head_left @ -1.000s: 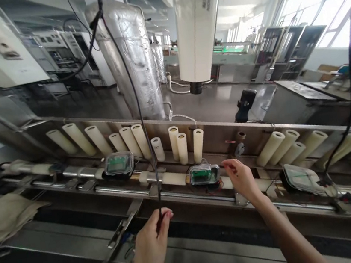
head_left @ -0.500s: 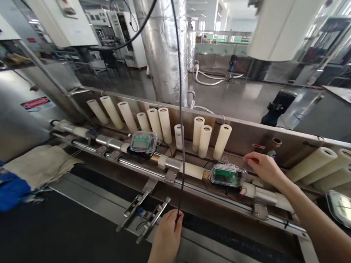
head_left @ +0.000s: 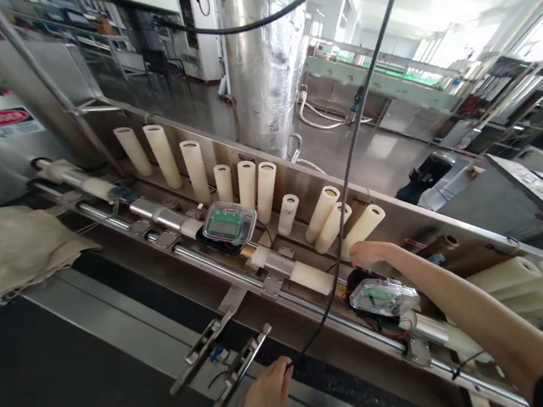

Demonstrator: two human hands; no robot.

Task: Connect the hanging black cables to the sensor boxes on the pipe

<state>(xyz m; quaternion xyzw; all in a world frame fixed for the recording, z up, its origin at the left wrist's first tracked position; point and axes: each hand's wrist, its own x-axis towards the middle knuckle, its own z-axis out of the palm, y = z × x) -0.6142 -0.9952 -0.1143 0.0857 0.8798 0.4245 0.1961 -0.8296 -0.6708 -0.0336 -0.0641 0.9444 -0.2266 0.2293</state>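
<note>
My left hand [head_left: 269, 391], low in the view, is closed with a thin black cable [head_left: 340, 248] pinched between thumb and forefinger. The cable runs from there up to the top edge. My right hand [head_left: 372, 252] reaches past the rods to the base of the rightmost upright cream tube [head_left: 365, 228]. Its fingers are bent together, and what they hold, if anything, is hidden. Just in front of this hand, a clear plastic box [head_left: 384, 297] with a green circuit board sits tilted on a rod, red and black wires around it.
A second clear box [head_left: 229, 223] sits further left on the same rod. Several cream tubes stand along the metal trough wall [head_left: 226, 159]. More tubes lie at right [head_left: 506, 276]. Metal brackets [head_left: 240, 368] jut toward me. Beige cloth [head_left: 17, 247] lies left; a foil-wrapped column [head_left: 257, 58] rises behind.
My right hand has moved left, from beside the right-hand box to behind it, at the rightmost upright tube's base. My left hand keeps the cable, which now slants right. The view has shifted.
</note>
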